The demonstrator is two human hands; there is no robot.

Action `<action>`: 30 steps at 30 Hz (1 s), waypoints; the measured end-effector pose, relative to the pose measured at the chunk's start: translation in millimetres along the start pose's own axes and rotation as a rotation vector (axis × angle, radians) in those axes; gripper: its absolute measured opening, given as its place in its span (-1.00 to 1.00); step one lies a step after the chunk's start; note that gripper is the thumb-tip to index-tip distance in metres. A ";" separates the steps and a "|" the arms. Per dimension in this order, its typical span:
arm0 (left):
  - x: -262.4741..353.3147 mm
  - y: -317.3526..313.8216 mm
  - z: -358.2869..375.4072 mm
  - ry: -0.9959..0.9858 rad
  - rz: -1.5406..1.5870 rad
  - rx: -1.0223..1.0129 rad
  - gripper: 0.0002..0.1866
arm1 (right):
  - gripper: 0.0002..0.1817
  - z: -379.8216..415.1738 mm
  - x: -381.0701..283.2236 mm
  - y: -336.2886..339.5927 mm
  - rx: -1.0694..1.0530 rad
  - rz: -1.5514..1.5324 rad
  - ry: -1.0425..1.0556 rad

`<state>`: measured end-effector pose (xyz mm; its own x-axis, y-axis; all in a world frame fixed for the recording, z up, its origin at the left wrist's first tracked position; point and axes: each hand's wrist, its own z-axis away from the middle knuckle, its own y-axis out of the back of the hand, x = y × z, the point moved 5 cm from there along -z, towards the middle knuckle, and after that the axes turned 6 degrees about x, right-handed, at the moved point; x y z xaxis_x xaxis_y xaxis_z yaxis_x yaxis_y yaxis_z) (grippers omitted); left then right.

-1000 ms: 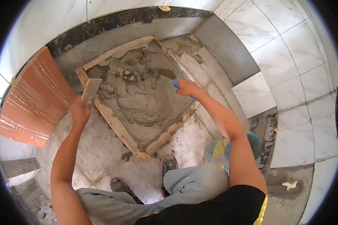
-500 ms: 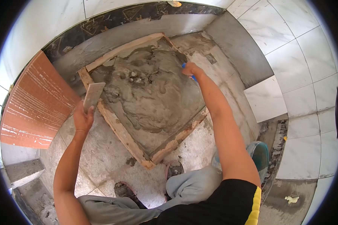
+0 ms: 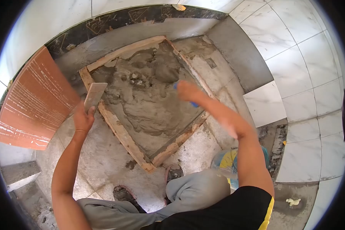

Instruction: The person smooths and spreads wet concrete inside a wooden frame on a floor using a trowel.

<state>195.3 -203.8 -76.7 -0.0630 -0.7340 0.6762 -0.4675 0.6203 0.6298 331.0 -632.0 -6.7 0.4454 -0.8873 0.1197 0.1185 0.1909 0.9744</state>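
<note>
My left hand (image 3: pixel 83 119) grips a narrow flat piece of tile (image 3: pixel 95 95), held upright over the left side of the wooden frame (image 3: pixel 115 132). Wet grey mortar (image 3: pixel 149 109) fills the frame, with a rough clump of small stones near its middle. My right hand (image 3: pixel 189 92), blurred by motion, is closed around the blue handle of a trowel (image 3: pixel 176 85). The trowel's grey blade lies against the mortar and blends with it in colour.
A curved terracotta-coloured sheet (image 3: pixel 38 103) leans at the left wall. On the right, a loose white tile (image 3: pixel 265 103) rests against the wall, and a bucket (image 3: pixel 226 160) stands beside my right knee. My shoes (image 3: pixel 128 195) are just in front of the frame.
My right hand has drawn the trowel from the frame's right edge inward, left and toward me, over the mortar. The left hand stays nearly in place with the tile piece.
</note>
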 end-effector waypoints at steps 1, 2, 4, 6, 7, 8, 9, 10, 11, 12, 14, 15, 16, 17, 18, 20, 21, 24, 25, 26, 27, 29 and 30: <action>2.2 0.9 -1.5 -0.012 0.005 -0.003 -0.68 | -0.67 3.2 -18.3 -11.0 0.006 0.015 -0.009; 4.8 2.7 -1.6 -0.006 0.042 0.006 -0.69 | -0.69 -8.6 -25.8 -25.1 -0.059 0.054 0.027; 14.2 2.9 0.2 -0.011 0.085 0.013 -0.69 | -0.70 -27.0 -36.4 -22.3 -0.120 0.093 0.051; 15.5 5.7 2.5 0.015 0.107 -0.003 -0.68 | -0.76 -23.9 -55.8 1.2 -0.500 0.038 -0.095; 12.2 7.3 3.3 0.018 0.099 -0.005 -0.68 | -0.76 -7.0 -67.0 3.3 -0.502 0.032 -0.089; 10.3 5.8 4.4 -0.016 0.017 0.007 -0.69 | -0.80 21.2 -81.8 8.1 -0.283 0.064 -0.019; 11.2 3.5 5.1 -0.052 -0.057 0.020 -0.69 | -0.84 39.4 -89.5 16.6 -0.062 0.100 0.043; 11.0 2.5 2.7 -0.056 -0.046 0.019 -0.69 | -0.84 37.9 -83.1 2.7 -0.063 0.107 0.034; 9.6 3.4 1.9 -0.049 0.001 0.011 -0.69 | -0.84 34.6 -76.1 -23.0 0.026 0.067 0.054; 13.0 2.4 3.4 -0.046 0.049 -0.003 -0.69 | -0.84 38.2 -71.5 -36.2 0.114 0.025 0.067; 21.0 3.5 3.5 -0.032 0.090 0.004 -0.69 | -0.79 20.0 -60.7 -12.0 -0.115 -0.012 -0.024; 20.2 5.2 4.4 0.000 0.113 0.003 -0.69 | -0.73 20.4 -61.6 -2.5 -0.357 -0.066 -0.098; 19.2 7.4 3.5 -0.005 0.108 -0.008 -0.69 | -0.73 34.2 -68.2 24.4 -0.360 -0.078 -0.103; 19.3 8.1 1.7 -0.026 0.078 -0.014 -0.69 | -0.70 53.6 -67.3 61.9 -0.371 -0.118 -0.120; 18.1 7.5 5.0 -0.037 0.049 -0.020 -0.69 | -0.66 71.1 -58.7 79.7 -0.389 -0.155 -0.133; 15.1 6.0 6.3 -0.006 0.029 -0.017 -0.70 | -0.66 85.3 -23.9 63.1 -0.172 -0.210 0.033; 15.9 5.1 3.5 0.004 0.014 -0.010 -0.70 | -0.66 87.8 -9.8 55.9 -0.171 -0.209 0.035; 21.1 5.4 2.5 -0.025 0.093 -0.003 -0.67 | -0.57 78.7 50.2 34.2 -0.041 -0.155 -0.347; 24.0 5.6 2.9 -0.030 0.091 -0.008 -0.67 | -0.53 65.7 71.6 23.3 -0.031 -0.132 -0.414; 26.9 6.8 3.3 -0.015 0.099 -0.011 -0.64 | -0.48 54.3 89.4 15.1 -0.021 -0.109 -0.479; 27.4 7.9 2.9 0.003 0.104 -0.010 -0.61 | -0.48 43.5 98.9 7.0 -0.019 -0.114 -0.473; 15.5 3.9 2.8 0.017 0.073 -0.028 -0.59 | -0.54 30.6 112.3 -6.2 0.028 -0.127 -0.534; 14.5 3.1 2.5 0.029 0.053 -0.046 -0.57 | -0.54 27.8 114.6 -10.7 0.022 -0.135 -0.534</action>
<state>190.8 -213.2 -66.0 -0.0611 -0.6920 0.7193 -0.4235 0.6705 0.6091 356.1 -747.3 1.9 -0.0855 -0.9940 0.0678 0.1222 0.0571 0.9909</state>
